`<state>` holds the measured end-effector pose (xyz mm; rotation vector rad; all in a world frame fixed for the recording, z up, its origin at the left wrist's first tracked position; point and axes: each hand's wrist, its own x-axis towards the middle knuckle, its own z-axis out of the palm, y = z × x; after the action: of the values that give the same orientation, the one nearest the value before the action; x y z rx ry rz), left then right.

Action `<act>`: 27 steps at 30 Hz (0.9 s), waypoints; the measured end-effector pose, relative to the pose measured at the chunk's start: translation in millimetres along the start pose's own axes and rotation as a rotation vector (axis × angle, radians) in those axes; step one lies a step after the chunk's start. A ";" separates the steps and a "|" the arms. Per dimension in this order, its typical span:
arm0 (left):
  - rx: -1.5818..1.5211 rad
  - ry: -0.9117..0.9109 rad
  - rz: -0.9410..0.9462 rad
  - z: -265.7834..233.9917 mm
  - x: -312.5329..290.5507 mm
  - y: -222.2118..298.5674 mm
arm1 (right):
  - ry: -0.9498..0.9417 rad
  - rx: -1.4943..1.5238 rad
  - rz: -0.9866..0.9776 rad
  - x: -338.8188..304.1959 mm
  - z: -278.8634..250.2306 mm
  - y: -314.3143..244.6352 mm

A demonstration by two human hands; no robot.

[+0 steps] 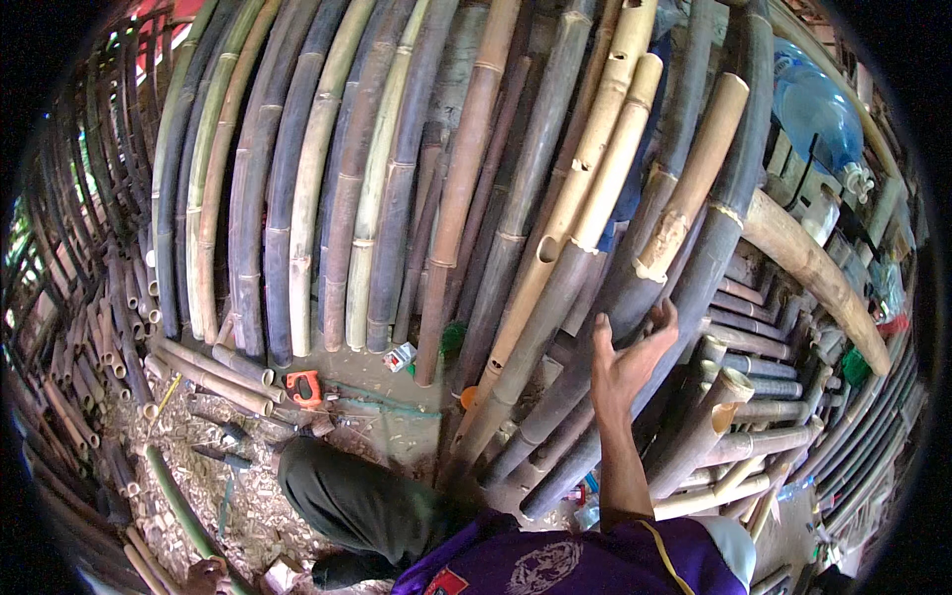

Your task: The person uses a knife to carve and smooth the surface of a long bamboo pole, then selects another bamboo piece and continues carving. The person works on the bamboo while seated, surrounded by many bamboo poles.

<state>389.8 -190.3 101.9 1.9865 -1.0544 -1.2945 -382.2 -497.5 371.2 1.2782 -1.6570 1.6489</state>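
Dark bamboo pole (625, 297) is beside R hand (635, 362), thumb & fingers spread apart; contact unclear. L hand (206, 576), btm L, part cut off nr green pole (181, 506); can't tell its fingers.

Two hands are showing: one right hand (635, 362) and one left hand (206, 575), the latter partly cut off by the lower edge. Well over a dozen upright bamboo poles (302, 218) are standing in the main row, overlapping too closely for an exact count. Among the distinct pieces, two slender pale poles (597, 149), one short pale length (697, 178), one thick curved pole (823, 278) and one green pole (183, 516) are appearing. One orange-handled saw (304, 390) and one blue water jug (818, 111) are completing the countable items.
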 end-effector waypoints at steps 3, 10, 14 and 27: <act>-0.147 0.055 -0.074 -11.4 -7.0 -13.7 | 0.120 -0.076 -0.141 15.8 -4.7 -14.5; -0.296 -0.018 -0.325 -12.0 11.1 -0.2 | -0.091 -0.112 0.079 20.2 14.2 17.3; -0.149 0.020 -0.229 23.8 21.9 7.2 | -0.161 0.057 0.206 28.2 -0.9 23.2; -0.107 0.057 -0.186 5.4 28.7 -22.9 | -0.103 0.109 0.186 19.8 5.1 34.6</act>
<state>398.8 -201.9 67.7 2.0660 -0.7715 -1.3507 -419.1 -513.3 369.6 1.3148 -1.8170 1.8315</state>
